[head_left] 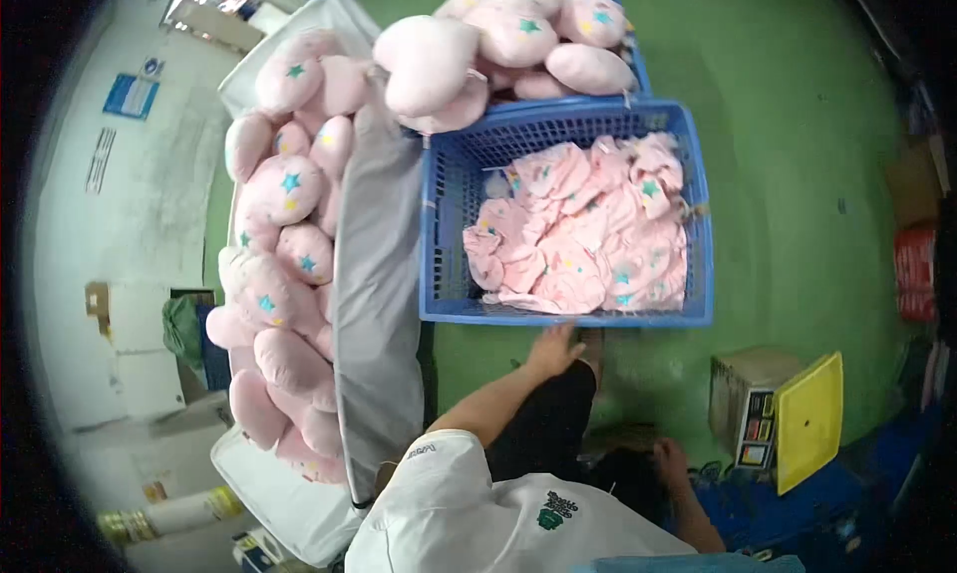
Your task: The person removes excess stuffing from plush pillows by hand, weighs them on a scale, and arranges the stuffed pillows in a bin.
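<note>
Far basket (641,67) largely hidden under pillows (513,33).

The rectangular lattice-walled plastic basket (700,274) is coloured blue. The limp, crumpled fabric pieces (568,234) are coloured pink and are patterned with teal and light-blue stars and small yellow marks. The rounded, stuffed fabric cushions (284,189) are coloured pale pink; teal, blue and yellow stars are displayed on several. The long cloth panel (374,264) is coloured grey. The smooth floor (788,204) is coloured green. The flat rectangular panel (797,433) is coloured yellow. The fabric shirt (449,503) is coloured white and is marked with a dark-and-green chest print.
</note>
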